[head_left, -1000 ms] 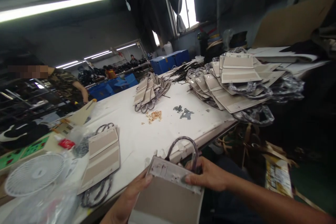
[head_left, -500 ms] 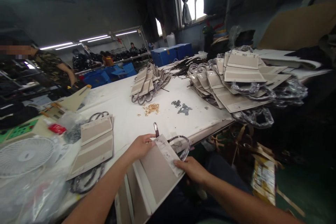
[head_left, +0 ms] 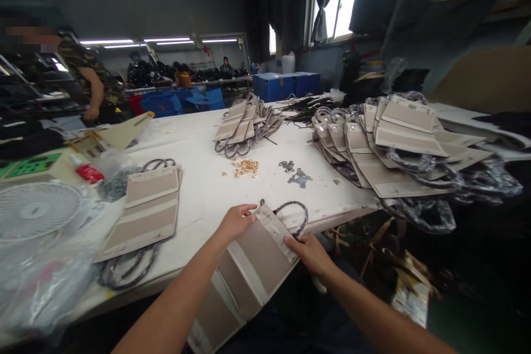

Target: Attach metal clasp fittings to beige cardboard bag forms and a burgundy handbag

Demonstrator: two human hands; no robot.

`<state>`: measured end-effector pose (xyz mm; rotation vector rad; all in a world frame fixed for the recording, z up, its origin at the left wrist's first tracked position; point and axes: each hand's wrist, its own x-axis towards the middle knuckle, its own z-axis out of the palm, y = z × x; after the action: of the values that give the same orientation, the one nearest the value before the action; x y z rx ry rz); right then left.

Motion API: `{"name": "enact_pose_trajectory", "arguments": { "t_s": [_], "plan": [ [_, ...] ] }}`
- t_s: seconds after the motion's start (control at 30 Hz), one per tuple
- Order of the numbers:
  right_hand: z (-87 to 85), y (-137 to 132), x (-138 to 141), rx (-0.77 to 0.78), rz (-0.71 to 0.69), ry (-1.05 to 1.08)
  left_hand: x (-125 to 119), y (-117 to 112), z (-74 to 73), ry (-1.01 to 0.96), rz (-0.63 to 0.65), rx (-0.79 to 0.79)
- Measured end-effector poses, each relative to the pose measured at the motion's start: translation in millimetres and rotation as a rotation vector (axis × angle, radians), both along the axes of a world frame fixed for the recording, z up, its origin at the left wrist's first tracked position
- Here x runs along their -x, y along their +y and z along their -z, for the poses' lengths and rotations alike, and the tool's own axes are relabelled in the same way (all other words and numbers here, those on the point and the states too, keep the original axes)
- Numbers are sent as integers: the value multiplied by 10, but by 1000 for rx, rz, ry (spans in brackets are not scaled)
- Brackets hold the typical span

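A flat, unstitched handbag body [head_left: 265, 251] with a beige lining slants over the table's front edge, its lower end hanging toward my lap. My left hand [head_left: 238, 222] grips its upper left corner, beside a small dark tab with a metal end [head_left: 262, 202]. At the upper right edge, my right hand [head_left: 310, 253] has its thumb on top and its fingers underneath, out of sight. A dark, film-wrapped loop handle [head_left: 307, 213] sticks out between the hands. Beyond them lie gold-coloured metal fittings [head_left: 246, 168] and small dark metal pieces [head_left: 299, 178].
Similar bag bodies lie stacked on the white table [head_left: 186, 133]: a large pile [head_left: 404, 144] right, a smaller pile [head_left: 244, 121] at the back and another stack [head_left: 145, 207] left. A white fan [head_left: 37, 210] stands far left. A person in a camouflage shirt [head_left: 89, 74] is beyond.
The view has turned slightly left. The handbag body is tilted more, with more of its lower folds showing. The dark tab by my left hand now stands out less; both hands keep their grip.
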<state>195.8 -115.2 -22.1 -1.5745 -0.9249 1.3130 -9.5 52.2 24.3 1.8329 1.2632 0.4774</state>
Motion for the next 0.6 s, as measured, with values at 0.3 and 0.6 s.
{"name": "enact_pose_trajectory", "arguments": {
  "t_s": [0.3,0.6],
  "plan": [
    [-30,-73,83,135,-31,233,34,-31,29,16,-6,-1],
    [340,-414,312,287,118,326,-64,-155,77,133,100,17]
  ]
}}
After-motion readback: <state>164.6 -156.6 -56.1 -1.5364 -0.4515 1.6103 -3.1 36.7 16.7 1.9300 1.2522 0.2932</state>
